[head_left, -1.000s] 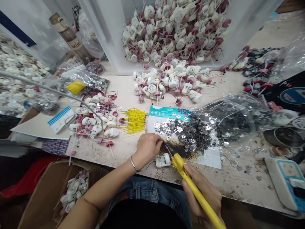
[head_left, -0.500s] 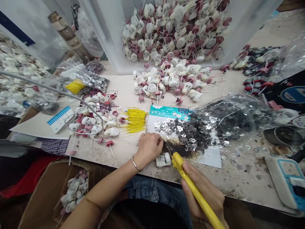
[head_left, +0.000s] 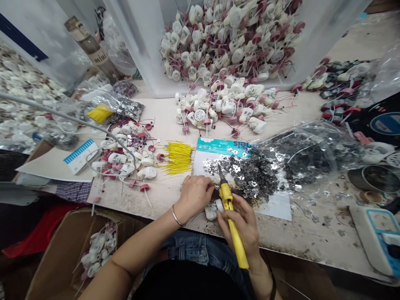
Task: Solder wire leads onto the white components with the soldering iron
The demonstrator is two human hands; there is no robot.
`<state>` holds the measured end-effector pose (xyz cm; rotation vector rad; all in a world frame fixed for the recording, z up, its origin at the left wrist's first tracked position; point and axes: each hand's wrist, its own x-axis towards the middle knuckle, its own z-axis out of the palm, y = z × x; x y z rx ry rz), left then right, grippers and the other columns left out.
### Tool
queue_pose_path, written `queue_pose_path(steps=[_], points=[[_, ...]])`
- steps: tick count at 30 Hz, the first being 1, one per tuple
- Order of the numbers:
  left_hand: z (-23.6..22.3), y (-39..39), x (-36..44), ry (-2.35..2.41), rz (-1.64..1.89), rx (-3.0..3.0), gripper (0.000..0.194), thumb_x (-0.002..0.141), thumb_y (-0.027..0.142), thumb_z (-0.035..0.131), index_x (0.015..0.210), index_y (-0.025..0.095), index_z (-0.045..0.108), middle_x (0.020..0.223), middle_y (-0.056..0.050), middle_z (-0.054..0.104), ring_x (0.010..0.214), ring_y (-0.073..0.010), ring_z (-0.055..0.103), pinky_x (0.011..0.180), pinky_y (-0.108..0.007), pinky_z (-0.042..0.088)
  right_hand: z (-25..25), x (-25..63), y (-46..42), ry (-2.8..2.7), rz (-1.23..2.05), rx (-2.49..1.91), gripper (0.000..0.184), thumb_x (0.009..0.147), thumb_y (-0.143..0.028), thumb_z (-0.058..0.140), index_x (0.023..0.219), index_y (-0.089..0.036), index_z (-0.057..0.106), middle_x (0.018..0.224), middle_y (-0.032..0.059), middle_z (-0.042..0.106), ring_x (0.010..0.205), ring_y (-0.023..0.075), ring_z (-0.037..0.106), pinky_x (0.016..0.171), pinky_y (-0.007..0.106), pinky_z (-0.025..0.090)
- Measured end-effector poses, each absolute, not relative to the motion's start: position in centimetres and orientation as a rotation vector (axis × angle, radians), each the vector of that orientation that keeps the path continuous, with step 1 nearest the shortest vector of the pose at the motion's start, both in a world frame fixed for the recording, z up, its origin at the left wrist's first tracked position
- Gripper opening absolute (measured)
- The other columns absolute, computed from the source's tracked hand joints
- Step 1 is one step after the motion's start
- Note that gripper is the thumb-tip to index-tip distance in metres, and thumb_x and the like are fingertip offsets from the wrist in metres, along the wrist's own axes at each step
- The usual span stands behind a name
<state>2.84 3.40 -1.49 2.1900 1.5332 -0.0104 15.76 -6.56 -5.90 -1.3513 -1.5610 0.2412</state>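
My right hand is wrapped round a yellow soldering iron. Its dark tip points away from me, over the edge of a heap of small shiny metal pieces. Beside it my left hand rests low at the table's front with thumb and fingers pinched together; what they hold is hidden. Between the hands lies a white plastic part with a round wheel, close to my right fingers. A bundle of thin yellow wires lies beyond my left hand.
A large clear bin at the back holds many white and pink parts, with more piled before it. Wired parts lie at left under a grey cable. At right are a clear bag, a metal cup and a white-blue power box.
My right hand has moved left, and the soldering iron has swung more upright, its tip going from beside my left fingers to the metal pieces. My left hand stays in place.
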Motion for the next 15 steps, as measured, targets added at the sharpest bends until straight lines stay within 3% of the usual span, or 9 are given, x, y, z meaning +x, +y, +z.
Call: queue_pose_path(steps=[3, 6, 12, 15], points=[[-1.1, 3.3, 1.2, 1.436, 0.044, 2.17, 0.019, 0.091, 0.027, 0.054, 0.087, 0.02, 0.071, 0.084, -0.004, 0.072, 0.08, -0.0183, 0.065, 0.073, -0.028, 0.046, -6.0, 15.9, -6.5, -1.549, 0.228, -1.369, 0.015, 0.077, -0.007, 0.066, 0.084, -0.019, 0.059, 0.125, 0.0064, 0.049, 0.103, 0.0173, 0.064, 0.077, 0.027, 0.061], [-1.2, 3.7, -1.4, 1.655, 0.113, 2.18, 0.019, 0.09, 0.02, 0.051, 0.089, 0.015, 0.07, 0.087, -0.009, 0.069, 0.084, -0.0215, 0.062, 0.079, -0.032, 0.046, -5.5, 16.6, -6.7, -1.519, 0.22, -1.395, 0.016, 0.073, -0.008, 0.071, 0.08, -0.018, 0.06, 0.123, 0.0074, 0.05, 0.1, 0.0186, 0.065, 0.075, 0.028, 0.061], [-2.6, 4.7, -4.5, 1.834, 0.124, 2.203, 0.016, 0.086, 0.012, 0.049, 0.078, 0.015, 0.062, 0.08, -0.009, 0.062, 0.083, -0.0234, 0.057, 0.08, -0.038, 0.046, -5.1, 17.4, -7.0, -1.397, 0.187, -1.425, 0.014, 0.075, -0.006, 0.067, 0.077, -0.018, 0.062, 0.119, 0.0048, 0.055, 0.091, 0.0169, 0.068, 0.072, 0.028, 0.061], [-2.3, 4.9, -3.9, 1.828, 0.274, 2.182, 0.017, 0.089, 0.011, 0.043, 0.087, 0.016, 0.059, 0.088, -0.009, 0.062, 0.087, -0.0221, 0.057, 0.081, -0.036, 0.046, -5.1, 18.1, -7.6, -1.316, 0.142, -1.452, 0.015, 0.074, -0.005, 0.068, 0.075, -0.018, 0.063, 0.119, 0.0047, 0.056, 0.09, 0.0159, 0.068, 0.073, 0.028, 0.06]])
